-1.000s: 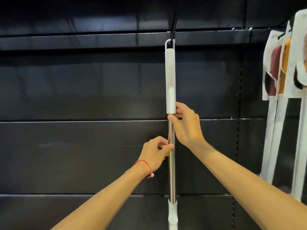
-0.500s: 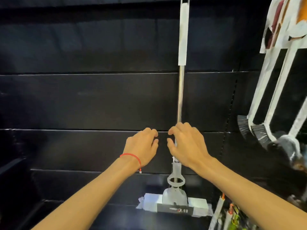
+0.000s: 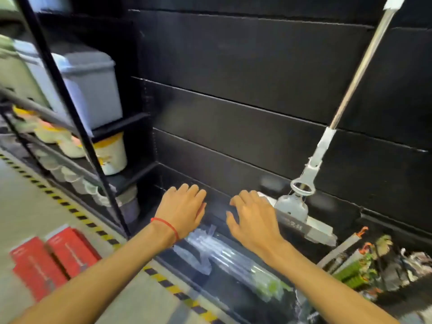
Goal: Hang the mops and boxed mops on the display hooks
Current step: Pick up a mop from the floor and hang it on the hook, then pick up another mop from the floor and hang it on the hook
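Observation:
A mop (image 3: pixel 325 141) with a steel pole and a grey-white sponge head hangs against the black back panel (image 3: pixel 233 108) at the right; its top runs out of view. My left hand (image 3: pixel 183 208), with a red string at the wrist, and my right hand (image 3: pixel 253 218) are both empty, fingers spread, low in front of the panel. The right hand is just left of the mop head, apart from it. Below the hands lies a mop wrapped in clear plastic (image 3: pixel 222 256) on the black bottom shelf. Two red boxes (image 3: pixel 51 260) lie on the floor at the left.
A black rack (image 3: pixel 70 108) at the left holds a grey bin (image 3: pixel 86 83) and pale buckets (image 3: pixel 109 153). Yellow-black tape (image 3: pixel 77 215) marks the floor edge along the shelves. Packaged green and dark goods (image 3: pixel 374 263) fill the bottom shelf at the right.
Both hands have let go of the hung mop's pole and dropped down. My view has swung down and left, bringing the floor, the red boxes and the wrapped mop into sight.

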